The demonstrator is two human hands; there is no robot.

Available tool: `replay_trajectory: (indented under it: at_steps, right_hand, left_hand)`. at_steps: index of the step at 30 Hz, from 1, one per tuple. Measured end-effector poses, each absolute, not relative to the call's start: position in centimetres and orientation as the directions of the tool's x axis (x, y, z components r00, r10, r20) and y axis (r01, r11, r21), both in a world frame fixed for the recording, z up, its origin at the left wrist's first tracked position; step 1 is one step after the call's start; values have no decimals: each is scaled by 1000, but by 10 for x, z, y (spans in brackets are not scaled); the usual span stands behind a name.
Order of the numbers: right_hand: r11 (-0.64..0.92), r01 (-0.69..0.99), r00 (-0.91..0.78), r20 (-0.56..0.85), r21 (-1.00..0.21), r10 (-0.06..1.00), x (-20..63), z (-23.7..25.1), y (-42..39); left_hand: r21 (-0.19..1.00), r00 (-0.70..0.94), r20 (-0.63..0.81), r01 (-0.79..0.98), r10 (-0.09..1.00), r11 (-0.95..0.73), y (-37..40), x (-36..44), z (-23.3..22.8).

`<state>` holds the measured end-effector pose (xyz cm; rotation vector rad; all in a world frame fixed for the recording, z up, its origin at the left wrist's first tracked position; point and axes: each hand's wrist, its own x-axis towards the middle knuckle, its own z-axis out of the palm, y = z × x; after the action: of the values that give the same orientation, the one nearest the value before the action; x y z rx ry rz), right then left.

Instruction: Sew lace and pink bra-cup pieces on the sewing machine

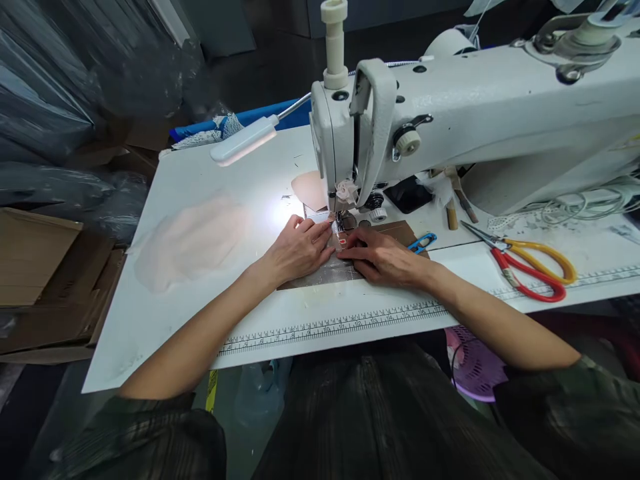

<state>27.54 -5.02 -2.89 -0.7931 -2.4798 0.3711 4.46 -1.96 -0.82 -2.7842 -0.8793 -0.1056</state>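
Under the sewing machine's [339, 217] needle and presser foot lies a small pale piece with a red mark, like a label [343, 241]. My left hand [303, 248] lies to the left of the foot, fingers stretched over the work and tips close to the needle. From the other side my right hand [383, 257] pinches at the label's edge, its fingers drawn together. Beneath both hands is a clear sheet [333, 272] over a brown plate [397, 232]. A peach fabric piece [309, 190] sits just behind the needle area.
Red and yellow scissors [525, 263] and blue snips [423, 243] lie on the right. A sheer peach pile [195, 240] rests on the left of the white table [200, 343]. A lamp [245, 141] reaches over it. Cardboard boxes [50, 280] stand beside the table.
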Motion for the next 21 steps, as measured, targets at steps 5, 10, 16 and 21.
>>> replay_trajectory:
  at_steps: [5, 10, 16, 21]
  right_hand:
    - [759, 485, -621, 440, -435, 649, 276, -37, -46]
    - [757, 478, -633, 423, -445, 648, 276, -38, -46]
    - [734, 518, -632, 382, -439, 674, 275, -36, -51]
    - [724, 520, -614, 390, -454, 686, 274, -37, -51]
  left_hand:
    - [-108, 799, 120, 600, 589, -792, -5, 48, -7]
    - [-7, 775, 156, 621, 612, -784, -9, 41, -10]
    - [-11, 769, 212, 619, 603, -785, -10, 43, -13]
    - [16, 778, 258, 590, 573, -808, -9, 42, -17]
